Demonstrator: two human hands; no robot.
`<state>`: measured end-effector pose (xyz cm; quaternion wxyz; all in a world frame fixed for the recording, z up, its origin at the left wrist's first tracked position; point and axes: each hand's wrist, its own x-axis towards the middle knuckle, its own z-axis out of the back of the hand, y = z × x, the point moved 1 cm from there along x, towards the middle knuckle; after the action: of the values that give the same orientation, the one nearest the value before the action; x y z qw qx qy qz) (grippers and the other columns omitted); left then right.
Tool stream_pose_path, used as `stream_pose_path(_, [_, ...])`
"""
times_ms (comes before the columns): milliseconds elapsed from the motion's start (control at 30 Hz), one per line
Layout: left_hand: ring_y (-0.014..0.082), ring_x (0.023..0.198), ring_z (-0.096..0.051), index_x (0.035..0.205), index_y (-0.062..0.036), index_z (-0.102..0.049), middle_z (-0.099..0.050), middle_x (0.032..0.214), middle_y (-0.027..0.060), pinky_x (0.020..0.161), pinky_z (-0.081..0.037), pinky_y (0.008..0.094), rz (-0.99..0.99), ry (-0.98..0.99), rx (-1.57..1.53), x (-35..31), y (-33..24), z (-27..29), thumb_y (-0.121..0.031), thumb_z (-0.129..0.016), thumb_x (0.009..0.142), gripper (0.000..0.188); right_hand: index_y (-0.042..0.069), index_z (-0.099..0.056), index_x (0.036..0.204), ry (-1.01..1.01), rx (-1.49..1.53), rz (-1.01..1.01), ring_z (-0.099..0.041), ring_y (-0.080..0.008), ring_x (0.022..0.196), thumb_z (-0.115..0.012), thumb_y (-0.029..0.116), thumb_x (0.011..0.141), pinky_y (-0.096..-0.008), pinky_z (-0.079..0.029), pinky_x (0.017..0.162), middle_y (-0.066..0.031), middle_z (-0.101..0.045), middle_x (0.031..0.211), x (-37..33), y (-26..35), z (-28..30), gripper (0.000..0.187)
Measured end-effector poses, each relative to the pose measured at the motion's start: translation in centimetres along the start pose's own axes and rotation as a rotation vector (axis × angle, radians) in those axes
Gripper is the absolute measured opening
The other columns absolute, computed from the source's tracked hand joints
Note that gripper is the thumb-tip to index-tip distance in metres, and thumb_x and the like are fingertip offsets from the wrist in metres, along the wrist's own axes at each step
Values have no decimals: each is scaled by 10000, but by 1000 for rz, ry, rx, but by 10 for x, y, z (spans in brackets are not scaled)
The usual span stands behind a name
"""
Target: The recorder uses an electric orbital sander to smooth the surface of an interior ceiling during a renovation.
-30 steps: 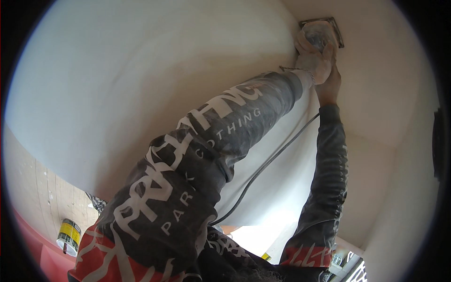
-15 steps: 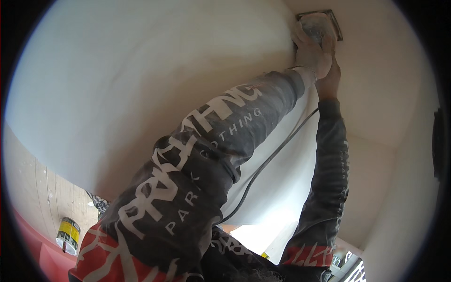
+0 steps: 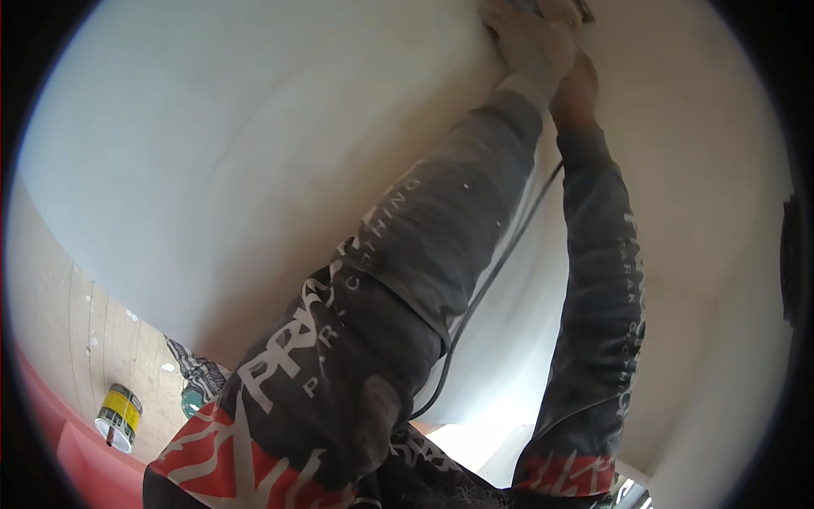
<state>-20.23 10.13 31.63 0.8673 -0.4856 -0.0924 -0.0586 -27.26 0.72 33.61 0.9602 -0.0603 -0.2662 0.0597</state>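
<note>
At the top edge of the view, a corded palm sander (image 3: 585, 11) with a dark rectangular pad lies against the pale wall (image 3: 280, 153). Only its edge and a little of its grey top show; the rest is cut off or covered. My left hand (image 3: 536, 42), dusty, is spread over the sander's body with the fingers curled round it. Behind and below that, my right hand (image 3: 578, 89) closes on the sander's rear end, its fingers mostly hidden. Both arms reach up in dark printed sleeves.
A black cable (image 3: 483, 293) hangs between my arms. Down at the left, a tin with a yellow label (image 3: 120, 416) stands on paint-spotted boards (image 3: 102, 331) beside a red edge (image 3: 85, 462). A patterned cloth (image 3: 195, 369) lies near my left shoulder. Another pale surface (image 3: 687, 170) rises at the right.
Both hands and the sander have shifted up and slightly left in the picture, so the sander is now partly out of view. The cable swings along with them.
</note>
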Motion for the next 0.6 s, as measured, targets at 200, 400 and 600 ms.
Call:
stream_pose_path(200, [442,1294,-569,1215,58,-638,-619,1348,298,1075,-419,552,-358,-154,4,70,30,16,-313,-380,1074,473,84,-594,1343,-11,-165,-117,-687,-401,1026,-528,136,967,-509,-540,911,-235,-713,1071,63,24,-48,385])
stream_pose_path(400, [481,1130,-628,1177,42,-643,-676,1221,283,1021,-452,526,-129,-167,-491,72,26,-13,-316,-298,1085,505,145,-554,1426,108,-66,-279,-712,-380,1014,-505,209,1003,-486,-578,855,-208,-721,1096,60,56,0,430])
stream_pose_path(600, [464,1254,-547,1276,43,-585,-613,1327,290,1089,-388,530,-91,-177,-456,4,5,-9,-334,-313,1093,499,124,-567,1388,52,-27,-298,-705,-389,1004,-534,251,993,-489,-568,852,-188,-719,1102,9,56,32,417])
